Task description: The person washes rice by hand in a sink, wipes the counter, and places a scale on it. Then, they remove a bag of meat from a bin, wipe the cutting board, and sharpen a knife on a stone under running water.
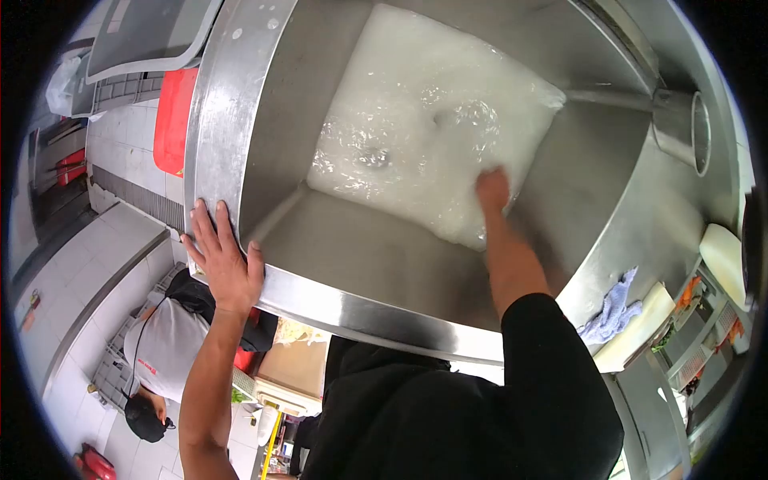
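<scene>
A deep stainless steel sink point(368, 232) holds cloudy, whitish water point(424, 88) with ripples and bubbles on its surface. My left hand point(224, 264) lies flat with its fingers spread on the metal rim at the sink's near left corner. Over on the right, my right hand point(493, 189) reaches down into the sink at the water's surface. It is blurred by motion and its fingers are hidden, so whether it holds anything does not show.
A metal cylinder point(676, 128) stands at the sink's right corner. On the right counter, a blue cloth point(614, 310) lies beside a pale board point(640, 328). A red container point(174, 120) is left of the sink. Another person point(168, 344) in a black cap is at lower left.
</scene>
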The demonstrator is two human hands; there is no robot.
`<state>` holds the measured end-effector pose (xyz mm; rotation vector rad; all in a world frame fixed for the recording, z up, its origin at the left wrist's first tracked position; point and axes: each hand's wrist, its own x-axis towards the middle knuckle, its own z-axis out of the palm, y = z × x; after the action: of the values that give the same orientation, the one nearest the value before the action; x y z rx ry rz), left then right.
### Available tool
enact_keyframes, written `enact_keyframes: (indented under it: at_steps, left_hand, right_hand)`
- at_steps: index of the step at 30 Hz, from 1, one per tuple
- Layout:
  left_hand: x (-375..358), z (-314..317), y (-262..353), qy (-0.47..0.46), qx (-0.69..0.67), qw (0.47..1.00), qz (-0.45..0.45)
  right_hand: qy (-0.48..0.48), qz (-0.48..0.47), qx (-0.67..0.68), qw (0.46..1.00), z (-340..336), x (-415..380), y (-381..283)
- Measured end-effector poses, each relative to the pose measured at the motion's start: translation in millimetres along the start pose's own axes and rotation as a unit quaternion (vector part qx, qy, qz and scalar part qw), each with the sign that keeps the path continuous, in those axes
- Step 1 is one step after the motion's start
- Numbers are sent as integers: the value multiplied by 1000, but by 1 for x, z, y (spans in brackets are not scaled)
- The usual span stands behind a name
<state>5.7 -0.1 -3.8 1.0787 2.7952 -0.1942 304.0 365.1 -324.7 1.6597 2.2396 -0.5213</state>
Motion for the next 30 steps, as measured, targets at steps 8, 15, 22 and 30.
enact_keyframes:
  at_steps: [8, 15, 22, 30]
  left_hand:
    - [3, 2, -1, 0, -19, 1000, 1]
    - [1, -1, 0, 1, -19, 1000, 4]
    - [1, -5, 4, 1, -3, 1000, -1]
    - [0, -2, 2, 11, 2, 1000, 1]
  right_hand:
    - [-57, 5, 14, 998, -54, 215, -130]
    - [-43, -220, -25, 974, -33, 95, -309]
    - [-120, -454, -129, 873, 34, -67, -236]
    - [-74, -404, -199, 890, 7, -76, -55]
